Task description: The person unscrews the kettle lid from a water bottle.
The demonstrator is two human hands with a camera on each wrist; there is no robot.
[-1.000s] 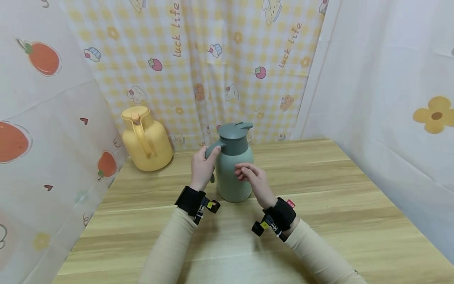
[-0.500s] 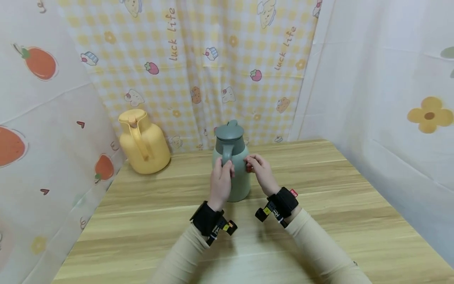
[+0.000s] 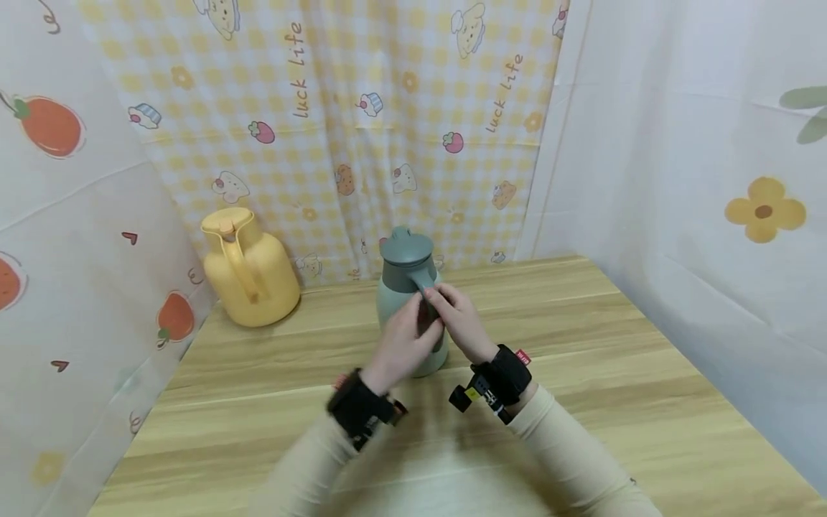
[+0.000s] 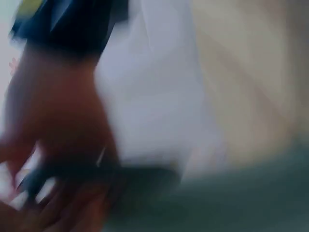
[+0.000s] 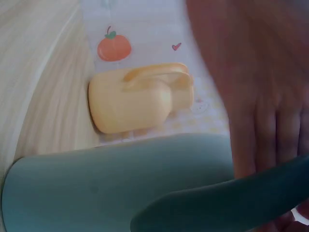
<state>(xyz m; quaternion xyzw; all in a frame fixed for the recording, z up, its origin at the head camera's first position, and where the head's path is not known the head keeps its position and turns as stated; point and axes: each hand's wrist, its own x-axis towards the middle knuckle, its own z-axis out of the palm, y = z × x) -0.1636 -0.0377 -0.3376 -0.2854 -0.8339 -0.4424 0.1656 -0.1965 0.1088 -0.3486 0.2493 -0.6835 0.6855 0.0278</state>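
Note:
A pale green thermos jug (image 3: 394,294) stands upright on the table, its grey-green handle (image 3: 421,280) turned toward me and slightly right. Into the handle's loop from the left reaches my left hand (image 3: 402,348); its straight fingers pass between handle and body in the right wrist view, thumb apart. My right hand (image 3: 460,323) holds the handle from the right, its thumb on the upper part. Part of its fingers is hidden behind the handle. The left wrist view is badly blurred, with the green jug (image 4: 227,203) low on the right.
At the back left of the wooden table (image 3: 549,345) stands a yellow jug (image 3: 258,280) with its handle facing forward. A checked curtain (image 3: 362,165) hangs right behind the table, and printed white sheets close off both sides.
The green jug has turned in place, its handle swinging from the left side toward the front and right. My right hand has moved from the jug's body onto the handle.

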